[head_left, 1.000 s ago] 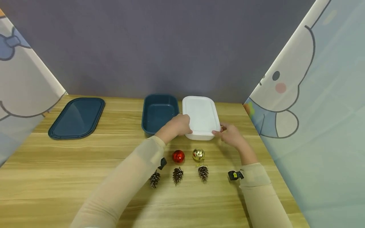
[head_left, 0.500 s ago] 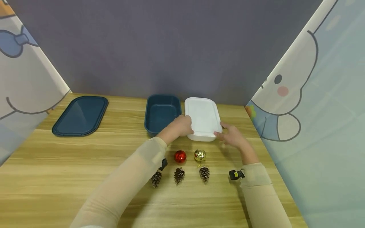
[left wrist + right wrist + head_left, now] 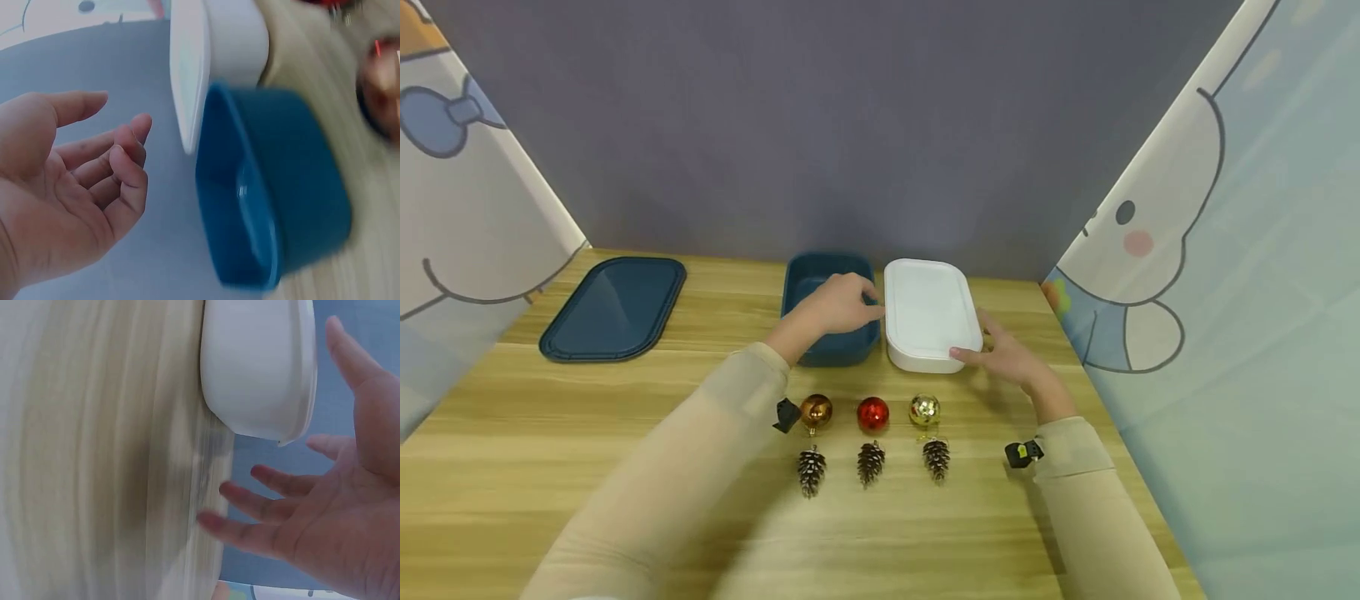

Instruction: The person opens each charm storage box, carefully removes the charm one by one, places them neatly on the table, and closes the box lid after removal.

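A white lidded box (image 3: 928,310) stands at the back of the table, right beside an uncovered dark blue box (image 3: 842,348). My left hand (image 3: 844,303) hovers over the blue box, fingers loosely bent and holding nothing; the left wrist view shows the bare palm (image 3: 69,194) with a gap to both boxes. At the white box's right side, my right hand (image 3: 1006,354) has its fingers spread, the thumb overlapping the front right corner in the head view. In the right wrist view those fingers (image 3: 250,534) are straight and apart from the white wall (image 3: 259,369).
A dark blue lid (image 3: 613,308) lies flat at the back left. In front of the boxes sit a copper ball (image 3: 816,411), a red ball (image 3: 872,414) and a gold ball (image 3: 924,410). Nearer are pinecones (image 3: 812,471). A grey wall (image 3: 850,125) closes the back.
My left hand has let go of the white box and moved left over the blue box, uncovering the copper ball. My right hand has loosened at the white box's corner.
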The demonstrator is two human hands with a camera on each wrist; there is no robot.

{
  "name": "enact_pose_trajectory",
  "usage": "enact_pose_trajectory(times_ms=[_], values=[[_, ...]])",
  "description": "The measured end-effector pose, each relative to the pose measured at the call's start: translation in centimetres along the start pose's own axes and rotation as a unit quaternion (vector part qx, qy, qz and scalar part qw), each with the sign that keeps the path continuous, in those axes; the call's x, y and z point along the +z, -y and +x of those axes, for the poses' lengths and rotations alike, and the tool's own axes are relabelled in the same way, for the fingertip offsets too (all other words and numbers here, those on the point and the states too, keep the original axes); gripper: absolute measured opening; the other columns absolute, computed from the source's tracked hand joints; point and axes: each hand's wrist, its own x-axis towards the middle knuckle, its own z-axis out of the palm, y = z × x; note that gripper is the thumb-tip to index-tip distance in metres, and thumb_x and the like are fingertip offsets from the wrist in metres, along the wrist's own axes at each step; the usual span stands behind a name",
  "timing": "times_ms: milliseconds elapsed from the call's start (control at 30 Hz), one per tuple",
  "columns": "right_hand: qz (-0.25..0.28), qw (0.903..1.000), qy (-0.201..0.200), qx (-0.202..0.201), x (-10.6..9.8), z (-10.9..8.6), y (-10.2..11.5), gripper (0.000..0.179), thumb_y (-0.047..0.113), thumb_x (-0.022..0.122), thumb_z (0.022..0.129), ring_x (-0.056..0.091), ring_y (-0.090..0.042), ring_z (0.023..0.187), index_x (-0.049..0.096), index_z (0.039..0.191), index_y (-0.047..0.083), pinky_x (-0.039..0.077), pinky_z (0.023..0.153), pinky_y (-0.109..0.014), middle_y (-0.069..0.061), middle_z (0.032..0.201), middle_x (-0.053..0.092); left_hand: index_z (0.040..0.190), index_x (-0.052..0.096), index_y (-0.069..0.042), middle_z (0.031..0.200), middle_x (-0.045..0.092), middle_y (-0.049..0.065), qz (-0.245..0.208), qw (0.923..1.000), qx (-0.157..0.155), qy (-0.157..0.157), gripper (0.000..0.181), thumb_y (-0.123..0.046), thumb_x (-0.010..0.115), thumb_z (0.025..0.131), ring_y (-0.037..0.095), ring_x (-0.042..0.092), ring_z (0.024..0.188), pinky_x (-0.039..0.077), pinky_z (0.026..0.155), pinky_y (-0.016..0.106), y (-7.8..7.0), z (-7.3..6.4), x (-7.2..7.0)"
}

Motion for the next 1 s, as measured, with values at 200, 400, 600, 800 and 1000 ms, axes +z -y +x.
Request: enact_pose_trajectory(times_ms=[200, 400, 600, 800, 1000], values=[[-0.023, 0.9993, 0.028, 0.006, 0.3, 0.3, 0.3, 0.119, 0.056, 0.074, 0.097, 0.007, -0.050, 0.165, -0.009, 0.172, 0.016, 0.015, 0.131, -0.069, -0.025, 0.179, 0.000, 0.147, 0.061, 0.001, 0.104, 0.079, 0.017, -0.005, 0.9995, 0.005, -0.031, 0.048, -0.030, 0.060, 0.110, 0.019, 0.073, 0.074, 0.061, 0.093, 0.048, 3.0, -1.7, -2.7], [-0.058, 0.9982, 0.012, -0.011, 0.0, 0.4, 1.5, 0.119, 0.053, 0.075, 0.096, 0.007, -0.052, 0.164, -0.005, 0.172, 0.009, 0.014, 0.131, -0.069, -0.028, 0.178, 0.001, 0.144, 0.061, 0.003, 0.106, 0.077, 0.019, 0.001, 0.9993, -0.008, -0.036, 0.046, -0.027, 0.059, 0.110, 0.023, 0.073, 0.077, 0.061, 0.074, 0.040, 5.3, -3.3, -5.1], [-0.089, 0.9959, 0.016, -0.010, -0.5, 0.2, 4.3, 0.121, 0.057, 0.077, 0.094, 0.001, -0.052, 0.165, -0.007, 0.173, 0.019, 0.014, 0.130, -0.071, -0.025, 0.178, -0.008, 0.148, 0.059, 0.002, 0.123, 0.073, 0.025, 0.019, 0.9985, -0.037, -0.034, 0.049, -0.030, 0.058, 0.110, 0.038, 0.072, 0.105, 0.060, 0.083, 0.046, 7.1, -5.5, -7.3], [-0.127, 0.9905, 0.031, -0.043, -0.8, 1.5, 9.1, 0.120, 0.060, 0.076, 0.094, -0.004, -0.043, 0.167, -0.005, 0.173, 0.022, 0.013, 0.132, -0.069, -0.018, 0.180, -0.007, 0.151, 0.057, -0.001, 0.136, 0.066, 0.030, 0.038, 0.9968, -0.057, -0.040, 0.052, -0.035, 0.055, 0.111, 0.044, 0.065, 0.119, 0.056, 0.093, 0.057, 8.9, -7.2, -9.5], [-0.150, 0.9852, 0.068, -0.049, 0.4, 2.5, 12.7, 0.118, 0.065, 0.075, 0.093, -0.001, -0.037, 0.169, -0.003, 0.173, 0.027, 0.018, 0.133, -0.065, -0.015, 0.181, -0.008, 0.150, 0.056, 0.001, 0.137, 0.065, 0.032, 0.045, 0.9960, -0.070, -0.031, 0.054, -0.036, 0.056, 0.111, 0.045, 0.067, 0.118, 0.057, 0.094, 0.059, 10.3, -8.3, -9.8]])
